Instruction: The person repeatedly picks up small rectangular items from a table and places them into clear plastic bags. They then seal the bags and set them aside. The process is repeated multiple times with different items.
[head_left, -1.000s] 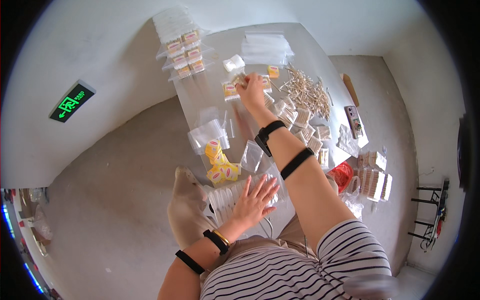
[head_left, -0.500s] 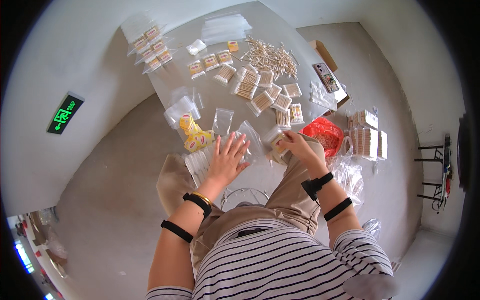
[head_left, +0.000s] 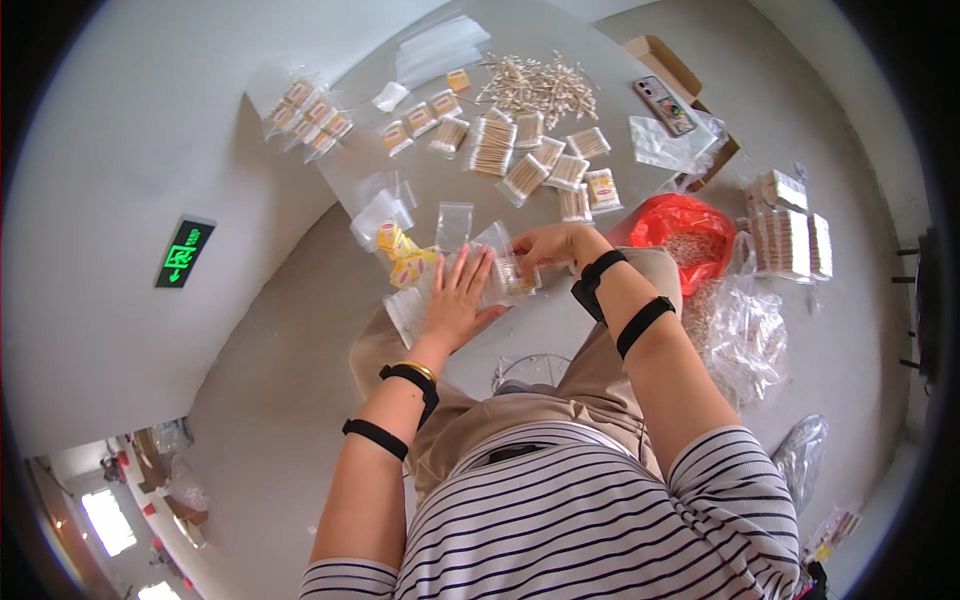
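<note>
My left hand (head_left: 460,305) lies flat with fingers stretched over clear plastic bags (head_left: 406,308) at the table's near edge. Just right of it, my right hand (head_left: 553,248) has its fingers curled on a small clear packet of cotton swabs (head_left: 518,278) with a yellow label. Part of that packet rests over the bags, and my right fingertips are partly hidden. Beyond my left hand is a small clear zip bag (head_left: 454,224). Yellow-and-white printed cards (head_left: 408,262) sit in a loose pile to its left.
Several swab bundles (head_left: 524,178) cover the middle of the table, with loose swabs (head_left: 538,86) behind. Labelled packets (head_left: 420,119) stand to the left. At the right are a phone (head_left: 664,106), a red bag of swabs (head_left: 685,232) and stacked bundles (head_left: 782,235).
My right hand has moved left with the swab packet, bringing it beside my left hand over the bags. My left hand stays flat. The whole view has shifted and turned slightly.
</note>
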